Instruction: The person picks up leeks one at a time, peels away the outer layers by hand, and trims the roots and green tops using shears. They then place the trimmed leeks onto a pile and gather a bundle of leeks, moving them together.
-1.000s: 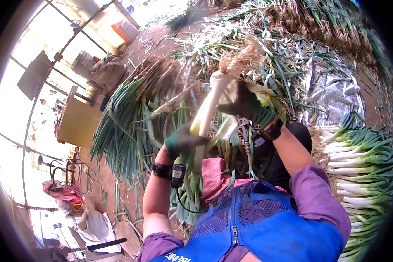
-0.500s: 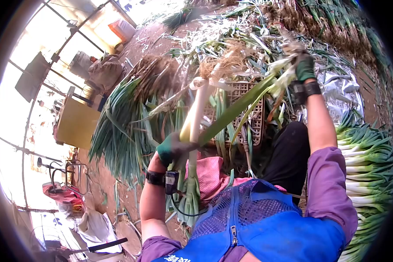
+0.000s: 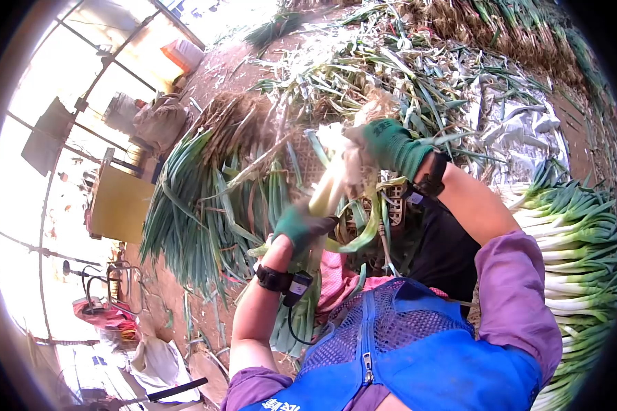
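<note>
Closest in: L wrist w/ a black strap + small device [image 3: 286, 282], cable hanging below it. Just above, left hand [image 3: 300, 229], green glove, clenched round the green onion [image 3: 325, 193] approx. where pale shank turns to leaf. Leaves drop below this grip toward the lap and a pink cloth [image 3: 332, 274]. One loose leaf [image 3: 365, 231] curls off beside the grip, to the R.

Shank runs up and away from the L grip to the right hand [image 3: 389, 145], also gloved, fingers curled over the white top end. Closed on it, but can't tell if it pinches outer skin or the whole shank; that end is overexposed.

Handling, my guess: light. Shank firm-ish but snaps if bent hard, outer skin slick, leaves floppy and easily bruised. Best hold = firm pale part, where L hand is, not the leaves.

Beyond the grips: plastic crate [image 3: 393, 198] behind the onion. L of the grips a big heap of uncleaned onions [image 3: 199, 205]; R of them a neat stack, white ends showing [image 3: 569, 240]. Furthest: trimmings [image 3: 418, 75] and silver sheet [image 3: 528, 130] on the ground.
</note>
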### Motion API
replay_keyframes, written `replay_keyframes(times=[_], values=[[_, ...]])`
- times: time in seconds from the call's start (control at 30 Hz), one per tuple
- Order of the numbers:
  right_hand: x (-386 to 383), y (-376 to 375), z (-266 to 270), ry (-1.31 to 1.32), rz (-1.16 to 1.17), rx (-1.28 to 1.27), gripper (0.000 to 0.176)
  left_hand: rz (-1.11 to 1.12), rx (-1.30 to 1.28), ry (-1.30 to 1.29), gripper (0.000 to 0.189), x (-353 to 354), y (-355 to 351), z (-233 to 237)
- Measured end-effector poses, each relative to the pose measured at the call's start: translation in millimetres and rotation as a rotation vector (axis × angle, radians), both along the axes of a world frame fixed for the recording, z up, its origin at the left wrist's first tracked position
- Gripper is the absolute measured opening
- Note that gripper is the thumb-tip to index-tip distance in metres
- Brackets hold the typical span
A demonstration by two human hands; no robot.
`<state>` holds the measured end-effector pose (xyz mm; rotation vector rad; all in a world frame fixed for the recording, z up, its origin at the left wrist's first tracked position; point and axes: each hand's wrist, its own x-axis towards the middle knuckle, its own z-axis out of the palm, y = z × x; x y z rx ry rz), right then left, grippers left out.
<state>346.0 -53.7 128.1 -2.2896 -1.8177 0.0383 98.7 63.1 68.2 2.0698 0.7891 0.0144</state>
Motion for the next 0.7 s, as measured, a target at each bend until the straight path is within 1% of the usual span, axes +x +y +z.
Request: replay_keyframes(times=[0.07, 0.1, 0.13, 0.17, 0.2, 0.23, 0.27, 0.33, 0.37, 0.4, 0.43, 0.47, 0.5, 0.57, 0.6, 0.63, 0.67, 0.7], values=[[21.3, 13.2, -32.1, -0.016, -0.043, 0.075, 0.035, -0.003, -0.05, 0.031, 0.045, 0.2, 2.5, 1.0], [38.2, 3.6, -29.9, 0.075, -0.239, 0.258, 0.026, -0.007, -0.152, 0.023, 0.045, -2.1, 2.0, 7.1], [54.9, -6.2, -27.4, 0.184, -0.409, 0.475, 0.022, -0.005, -0.252, 0.02, 0.044, -8.1, 2.5, 13.0], [90.5, -11.8, -30.6, 0.259, -0.593, 0.639, 0.018, -0.005, -0.349, 0.013, 0.043, -14.2, 5.3, 20.3], [108.0, -35.1, -17.9, 0.455, -0.604, 0.84, 0.017, -0.005, -0.445, 0.007, 0.043, -18.7, 6.6, 30.5], [132.5, -50.7, -24.7, 0.637, -0.741, 0.743, 0.02, -0.023, -0.47, 0.0, 0.041, -21.0, -0.7, 53.0], [146.6, -61.7, -31.7, 1.107, -0.717, 0.883, 0.017, -0.027, -0.454, -0.002, 0.04, -22.9, 4.5, 51.3], [106.0, -66.4, -14.8, 1.633, -0.556, 1.127, 0.035, -0.044, -0.425, 0.001, 0.039, -27.2, 16.5, 43.5], [112.7, -73.6, -41.0, 1.625, -0.318, 1.0, 0.049, -0.074, -0.419, 0.003, 0.036, -26.6, 20.3, 42.4], [105.3, -75.6, -54.5, 1.538, -0.332, 0.772, 0.047, -0.091, -0.424, 0.009, 0.035, -25.7, 22.6, 43.5], [66.0, -78.8, -51.2, 1.516, -0.344, 0.704, 0.038, -0.105, -0.43, 0.015, 0.035, -25.4, 23.6, 45.7], [43.1, -80.5, -70.7, 1.484, -0.259, 0.469, 0.035, -0.118, -0.433, 0.021, 0.034, -24.6, 23.4, 49.7], [15.8, -85.2, -96.7, 1.459, -0.135, 0.204, 0.032, -0.158, -0.388, -0.017, 0.034, -21.6, 14.0, 69.2], [-39.7, -99.4, -143.0, 1.358, 0.193, -0.348, 0.028, -0.09, -0.39, -0.053, 0.034, -31.4, 30.6, 59.2], [-60.8, -108.6, -151.9, 1.323, 0.33, -0.635, 0.027, -0.052, -0.388, -0.073, 0.034, -39.2, 40.9, 54.7], [-75.2, -117.3, -117.4, 1.243, 0.348, -0.859, 0.032, -0.006, -0.406, -0.11, 0.034, -45.9, 47.7, 55.9], [-75.0, -114.4, -140.9, 1.218, 0.441, -1.109, 0.035, 0.039, -0.372, -0.112, 0.036, -53.2, 53.4, 59.3], [-65.4, -108.4, -131.2, 1.034, 0.468, -1.031, 0.036, 0.058, -0.376, -0.161, 0.033, -60.1, 54.8, 67.0]])
